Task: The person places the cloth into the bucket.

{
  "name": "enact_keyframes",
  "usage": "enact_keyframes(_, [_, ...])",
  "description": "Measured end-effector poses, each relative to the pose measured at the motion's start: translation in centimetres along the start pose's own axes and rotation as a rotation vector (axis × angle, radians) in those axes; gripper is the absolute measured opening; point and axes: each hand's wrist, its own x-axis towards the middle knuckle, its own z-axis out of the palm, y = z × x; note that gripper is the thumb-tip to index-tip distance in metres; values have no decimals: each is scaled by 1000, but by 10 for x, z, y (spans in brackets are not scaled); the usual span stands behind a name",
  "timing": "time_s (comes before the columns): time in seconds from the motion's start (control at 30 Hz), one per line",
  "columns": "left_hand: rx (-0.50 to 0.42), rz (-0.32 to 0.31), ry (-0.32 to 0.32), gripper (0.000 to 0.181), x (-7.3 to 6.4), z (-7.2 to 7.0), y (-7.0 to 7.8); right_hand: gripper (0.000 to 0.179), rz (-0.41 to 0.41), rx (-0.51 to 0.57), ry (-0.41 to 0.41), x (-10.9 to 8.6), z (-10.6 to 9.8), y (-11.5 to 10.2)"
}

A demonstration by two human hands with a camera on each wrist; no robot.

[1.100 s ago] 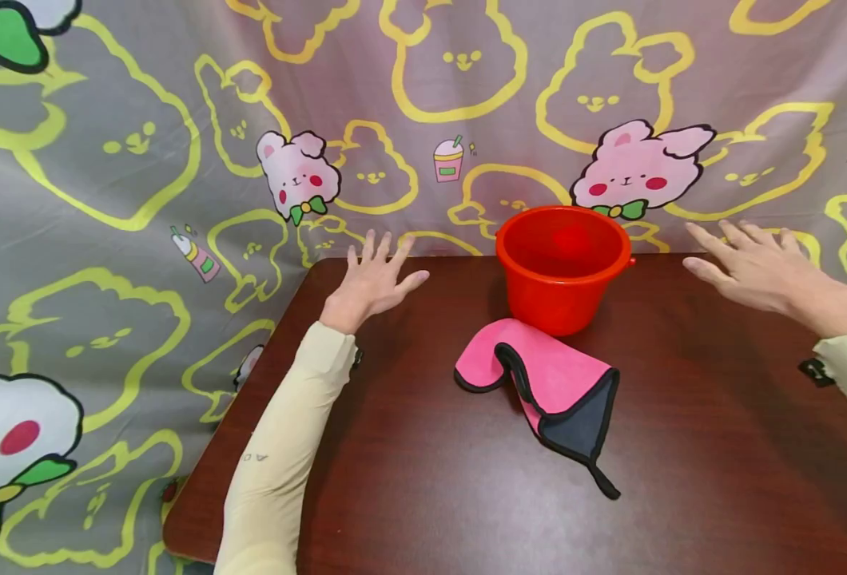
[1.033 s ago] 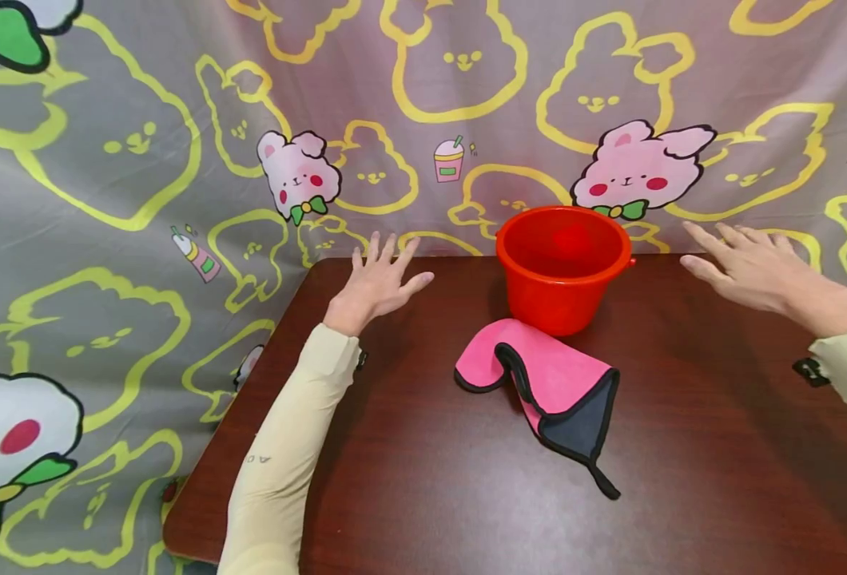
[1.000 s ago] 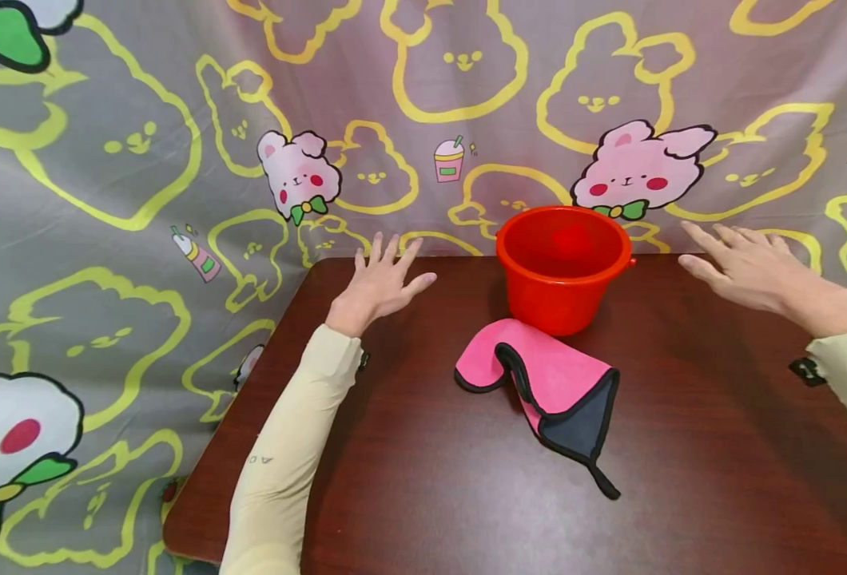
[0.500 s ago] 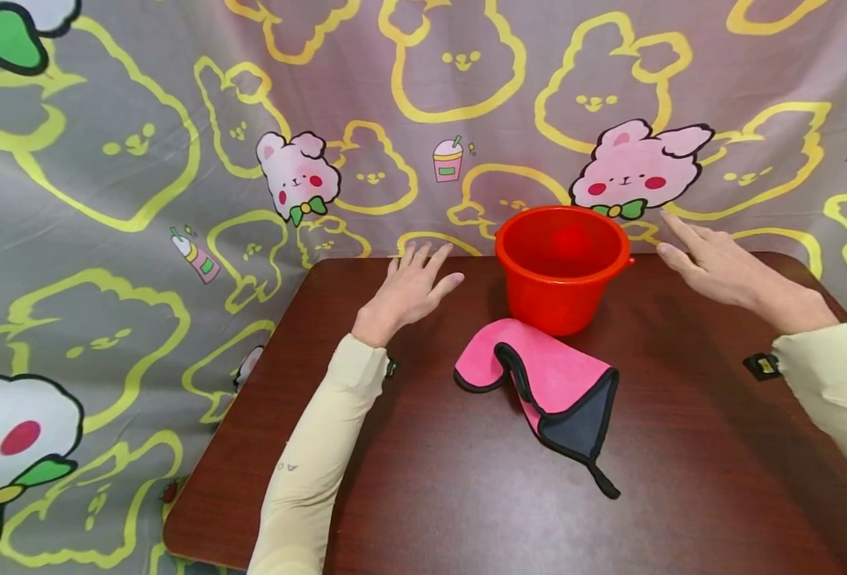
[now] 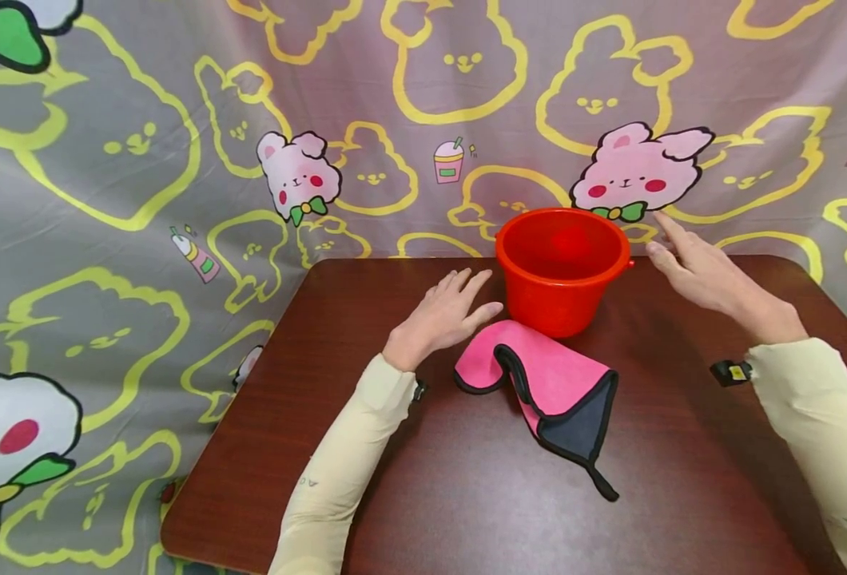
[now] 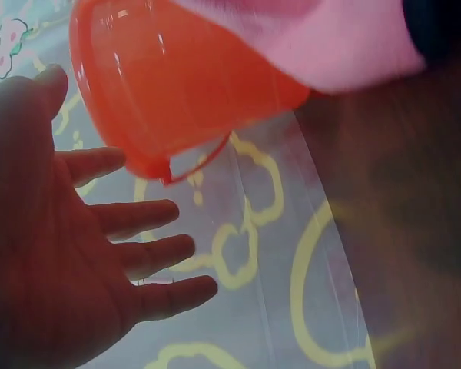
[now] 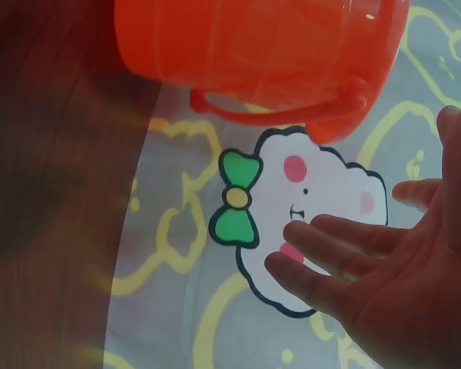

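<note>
A red bucket (image 5: 556, 299) stands upright near the back of the table, its open top showing; a red handle (image 7: 280, 114) hangs along its side in the right wrist view. In front of it lies a pink cloth (image 5: 538, 363) with black edging, a dark grey underside and a black loop, partly folded over. My left hand (image 5: 438, 318) hovers left of the bucket and by the cloth's left end, fingers extended, holding nothing. To the bucket's right, my right hand (image 5: 707, 271) is held in the air, fingers extended and apart from the bucket.
The dark brown wooden table (image 5: 287, 415) has rounded corners. Behind and to the left hangs a grey curtain (image 5: 387, 72) with yellow cartoon outlines, close to the table's back edge.
Both hands have moved inward toward the bucket: the left one right and slightly nearer, the right one leftward. The bucket and the cloth have stayed in place.
</note>
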Motion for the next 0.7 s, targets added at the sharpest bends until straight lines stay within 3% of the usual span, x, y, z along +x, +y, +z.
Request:
enact_keyframes(0.37, [-53, 41, -109, 79, -3, 17, 29, 76, 53, 106, -7, -1, 20, -12])
enact_keyframes(0.7, [-13, 34, -243, 84, -4, 35, 48, 72, 127, 226, 53, 0, 35, -20])
